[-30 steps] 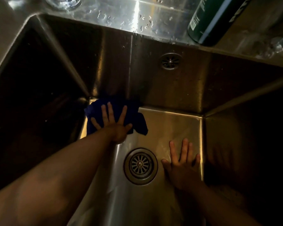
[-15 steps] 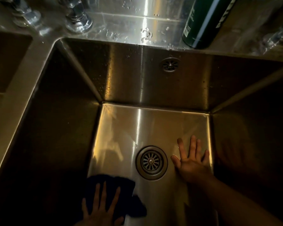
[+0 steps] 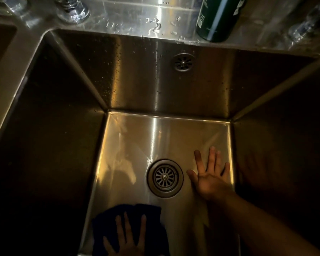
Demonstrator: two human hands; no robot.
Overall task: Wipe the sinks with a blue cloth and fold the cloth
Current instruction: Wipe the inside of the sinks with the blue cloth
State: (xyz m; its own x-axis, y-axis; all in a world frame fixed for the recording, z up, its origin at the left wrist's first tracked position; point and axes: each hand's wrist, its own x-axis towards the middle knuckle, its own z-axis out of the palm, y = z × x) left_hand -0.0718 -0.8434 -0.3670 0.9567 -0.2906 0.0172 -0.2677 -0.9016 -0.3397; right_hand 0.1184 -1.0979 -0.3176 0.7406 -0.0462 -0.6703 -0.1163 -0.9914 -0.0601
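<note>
I look down into a deep steel sink point(image 3: 166, 133) with a round drain point(image 3: 164, 177) in its floor. The dark blue cloth point(image 3: 151, 217) lies crumpled on the near left of the sink floor. My left hand point(image 3: 128, 239) presses flat on the cloth with fingers spread, its wrist cut off by the frame's bottom edge. To the right of the drain, my right hand point(image 3: 210, 179) rests flat on the bare floor, fingers apart and nothing in it.
An overflow grille point(image 3: 182, 62) sits high on the back wall. On the wet ledge behind stand a dark green bottle point(image 3: 217, 17) and tap bases point(image 3: 73, 11). A second basin point(image 3: 0, 47) shows at far left. The side walls are dark.
My left hand has dragged the cloth from the far left corner of the floor back to the near left. The right hand stays beside the drain. The view has shifted.
</note>
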